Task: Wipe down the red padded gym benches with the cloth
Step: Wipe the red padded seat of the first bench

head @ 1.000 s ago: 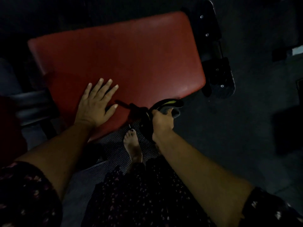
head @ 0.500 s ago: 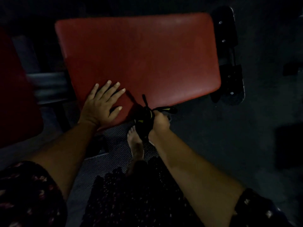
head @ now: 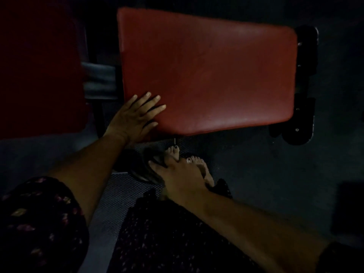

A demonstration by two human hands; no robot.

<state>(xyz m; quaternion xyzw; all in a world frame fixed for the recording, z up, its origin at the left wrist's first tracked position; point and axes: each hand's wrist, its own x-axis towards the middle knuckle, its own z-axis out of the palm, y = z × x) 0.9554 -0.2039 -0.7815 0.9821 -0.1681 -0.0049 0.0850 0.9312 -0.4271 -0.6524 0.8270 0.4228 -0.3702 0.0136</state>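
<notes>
- Red padded rectangular vinyl bench pad (head: 206, 75): centre of view, near-flat, upper face fully exposed. Bare from here; no cloth on it.
- Left hand (head: 136, 119): flat on pad's near-left corner, fingers straight and spread. Likely bracing body wt while person bends fwd.
- Right hand (head: 177, 174): low, below pad's near edge, close to floor and in front of bare feet (head: 195, 162). Fingers appear curled round a dark, limp item (head: 151, 170), prob. the wiping cloth; ID uncertain in low light.
- Hands well apart: one on pad, other down at floor level.
- Judgement: cloth is being picked up or re-gathered; wiping stroke not under way.
- Second red pad (head: 39, 66): left, cropped by frame edge, very dim.
- Black metal frame bracket w/ bolts (head: 303, 85): at pad's right end; base lost in shadow.
- Floor, mesh mat under feet: detail mostly unreadable.
- Right fingertips hidden behind hand; exact grip not confirmable.
</notes>
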